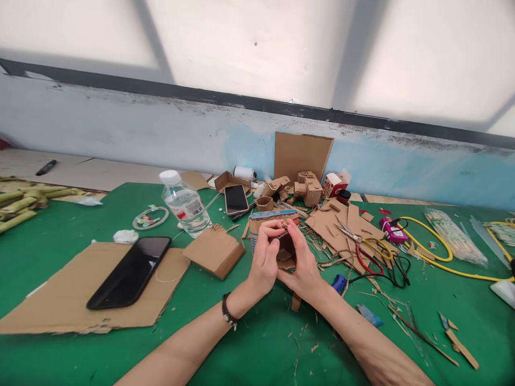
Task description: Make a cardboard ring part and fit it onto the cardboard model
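Note:
Both of my hands are wrapped around a small hollow cardboard piece, whose dark inside shows between my palms. My left hand grips its left side, with the fingertips at the top edge. On the other side my right hand presses against it, fingers meeting the left ones at the top. Much of the piece is hidden by my fingers. Just behind it lies a blue-printed cardboard piece. A layered cardboard block rests left of my hands, and the blue handle of a tool is by my right wrist.
On the green table, a large black phone lies on a cardboard sheet. A water bottle stands behind the block. Scissors, cardboard scraps and a yellow cable spread rightward. A cardboard camera model stands at the back.

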`<state>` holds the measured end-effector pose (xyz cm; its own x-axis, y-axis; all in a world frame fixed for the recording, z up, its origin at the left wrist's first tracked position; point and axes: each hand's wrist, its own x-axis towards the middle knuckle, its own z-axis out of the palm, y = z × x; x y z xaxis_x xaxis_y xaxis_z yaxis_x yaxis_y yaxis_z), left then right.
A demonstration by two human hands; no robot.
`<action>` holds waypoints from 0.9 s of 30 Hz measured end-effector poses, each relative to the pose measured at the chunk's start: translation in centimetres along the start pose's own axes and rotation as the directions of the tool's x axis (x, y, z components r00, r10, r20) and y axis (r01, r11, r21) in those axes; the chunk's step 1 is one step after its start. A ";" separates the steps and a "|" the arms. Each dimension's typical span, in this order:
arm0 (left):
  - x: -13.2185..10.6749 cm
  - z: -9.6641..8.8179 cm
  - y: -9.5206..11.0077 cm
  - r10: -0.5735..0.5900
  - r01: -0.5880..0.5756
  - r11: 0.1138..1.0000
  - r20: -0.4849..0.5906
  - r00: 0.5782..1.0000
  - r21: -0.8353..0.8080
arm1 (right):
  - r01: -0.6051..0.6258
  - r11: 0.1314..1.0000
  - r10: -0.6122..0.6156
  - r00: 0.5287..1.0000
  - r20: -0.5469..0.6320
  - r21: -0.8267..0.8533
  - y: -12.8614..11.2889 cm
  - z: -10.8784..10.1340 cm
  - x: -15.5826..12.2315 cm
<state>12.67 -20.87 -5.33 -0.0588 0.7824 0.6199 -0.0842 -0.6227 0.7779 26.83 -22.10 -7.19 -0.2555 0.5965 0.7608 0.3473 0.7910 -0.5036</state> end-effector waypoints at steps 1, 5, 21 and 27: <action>-0.1 0.0 0.0 -0.007 0.007 1.000 0.007 1.000 -0.001 | -0.001 1.000 0.001 1.000 0.001 0.000 0.0 0.0 0.0; -0.2 -0.2 -0.1 -0.017 0.017 1.000 0.035 0.999 -0.003 | -0.018 1.000 0.018 1.000 0.012 0.005 0.0 0.0 -0.1; 0.0 -1.2 -0.2 0.106 -0.145 0.910 0.120 0.987 0.389 | -0.169 0.984 0.166 0.985 0.049 0.056 0.7 -0.1 0.2; -0.2 -1.3 -0.1 0.063 -0.113 0.910 0.136 0.989 0.400 | -0.136 0.989 0.132 0.988 0.085 0.050 0.5 -0.2 0.4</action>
<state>11.37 -20.91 -5.67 0.0717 0.7336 0.6757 0.3276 -0.6572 0.6788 27.08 -21.49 -7.04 -0.2829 0.7050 0.6503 0.3331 0.7080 -0.6227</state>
